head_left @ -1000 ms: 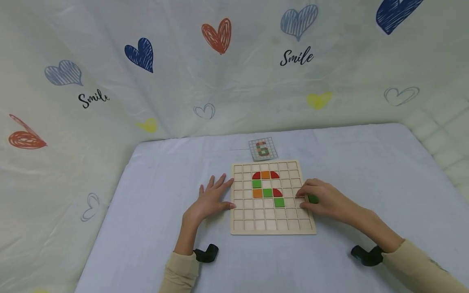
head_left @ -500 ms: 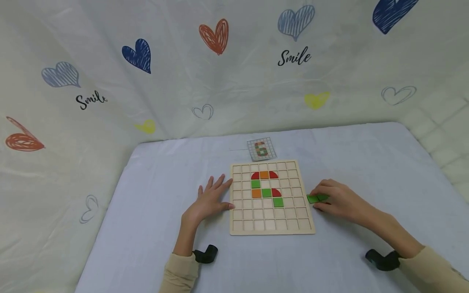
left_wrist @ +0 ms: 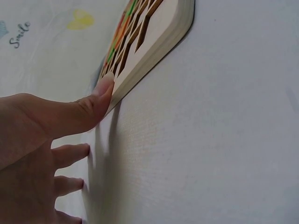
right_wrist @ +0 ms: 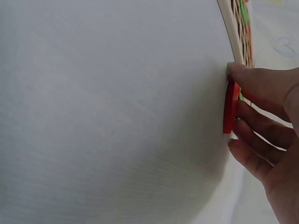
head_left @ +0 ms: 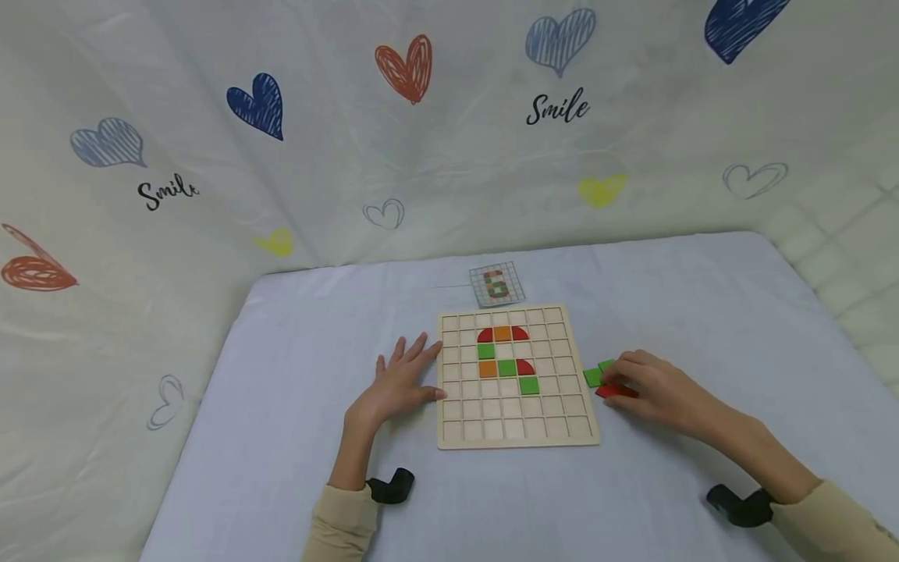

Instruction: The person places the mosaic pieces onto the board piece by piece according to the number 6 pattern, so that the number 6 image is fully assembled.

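A wooden grid board [head_left: 494,429] lies on the table, with red quarter-round, orange square and green square tiles set in its upper and middle cells. My left hand [head_left: 399,392] rests spread at the board's left edge; in the left wrist view the thumb [left_wrist: 100,93] touches the rim. Right of the board, my right hand [head_left: 660,390] pinches a red tile [head_left: 609,391] between thumb and fingers. In the right wrist view that red tile [right_wrist: 229,107] stands out under the thumb. Two green tiles [head_left: 593,378] lie between the board and that hand, one partly behind the fingers.
A small pattern card [head_left: 497,285] lies just beyond the board, showing a gridded figure in red, orange and green. White cloth [head_left: 337,312] covers the table. A curtain with printed hearts [head_left: 406,69] hangs behind the far edge. Each wrist wears a black camera [head_left: 392,486].
My right hand has moved right, off the board's edge. The green tiles it was handling now lie beside the board, and a red tile shows in its fingers. The left hand stays put.
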A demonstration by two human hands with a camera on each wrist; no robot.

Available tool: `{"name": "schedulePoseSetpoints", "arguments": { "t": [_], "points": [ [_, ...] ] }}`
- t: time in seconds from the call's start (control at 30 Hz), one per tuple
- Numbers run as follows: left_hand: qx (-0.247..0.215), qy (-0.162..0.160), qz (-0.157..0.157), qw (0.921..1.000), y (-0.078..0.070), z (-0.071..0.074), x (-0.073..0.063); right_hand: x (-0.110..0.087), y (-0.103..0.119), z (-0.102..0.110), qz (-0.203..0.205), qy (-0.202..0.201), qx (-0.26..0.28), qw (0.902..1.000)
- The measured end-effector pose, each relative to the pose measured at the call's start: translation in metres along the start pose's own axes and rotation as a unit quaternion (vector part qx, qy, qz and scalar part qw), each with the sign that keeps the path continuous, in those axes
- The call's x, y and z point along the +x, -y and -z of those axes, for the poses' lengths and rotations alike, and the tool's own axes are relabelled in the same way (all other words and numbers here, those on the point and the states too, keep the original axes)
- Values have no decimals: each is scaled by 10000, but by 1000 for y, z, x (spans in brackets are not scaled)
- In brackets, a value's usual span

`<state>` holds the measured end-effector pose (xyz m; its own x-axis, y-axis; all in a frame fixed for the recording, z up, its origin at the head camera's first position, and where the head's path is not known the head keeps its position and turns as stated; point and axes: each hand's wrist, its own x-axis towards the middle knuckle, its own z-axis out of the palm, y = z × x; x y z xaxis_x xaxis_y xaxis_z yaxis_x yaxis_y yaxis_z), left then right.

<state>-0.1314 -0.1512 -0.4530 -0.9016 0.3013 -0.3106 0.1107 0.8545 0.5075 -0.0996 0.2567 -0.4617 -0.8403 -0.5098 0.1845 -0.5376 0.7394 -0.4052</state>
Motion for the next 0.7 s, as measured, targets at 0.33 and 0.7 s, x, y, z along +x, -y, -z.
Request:
{"name": "schedulePoseSetpoints", "arguments": {
  "t": [0.33,0.7],
  "points": [
    [0,-13,22,10000,0,1,-1,2,3,2,-244,390,61,9989],
    [16,11,15,10000,1,0,0,3,5,1,-566,780,307,9949]
  ]
}}
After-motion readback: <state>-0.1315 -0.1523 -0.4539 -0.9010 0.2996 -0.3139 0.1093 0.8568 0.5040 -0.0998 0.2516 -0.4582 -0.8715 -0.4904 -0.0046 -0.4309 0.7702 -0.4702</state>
